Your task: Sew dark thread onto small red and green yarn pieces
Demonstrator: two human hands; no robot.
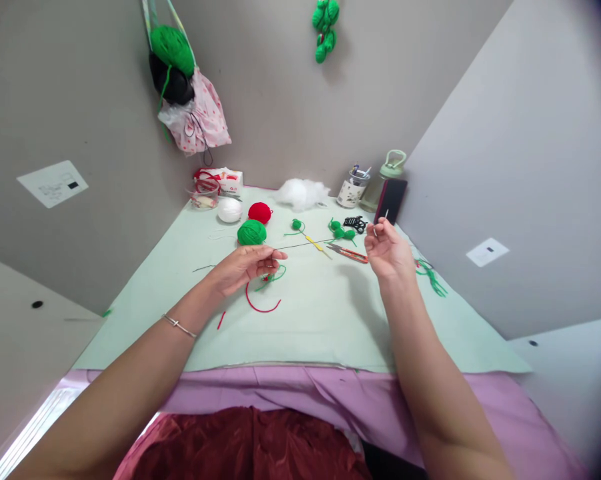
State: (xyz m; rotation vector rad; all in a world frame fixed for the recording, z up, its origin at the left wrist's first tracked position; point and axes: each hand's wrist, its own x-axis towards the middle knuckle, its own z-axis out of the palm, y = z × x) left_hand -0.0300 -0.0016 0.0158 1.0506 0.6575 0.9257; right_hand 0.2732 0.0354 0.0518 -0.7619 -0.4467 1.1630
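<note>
My left hand hovers over the pale green table cover, fingers pinched on a thin dark thread that runs right toward my right hand. Under it lie a small green and red yarn piece and a curved red strand. My right hand is raised at the right, fingertips pinched on a small needle. A green yarn ball sits just behind my left hand.
A red yarn ball, a white ball, white stuffing, orange snips, a yellow hook, green crochet bits, a pen cup, a bottle and a phone stand at the back. Bags hang on the wall.
</note>
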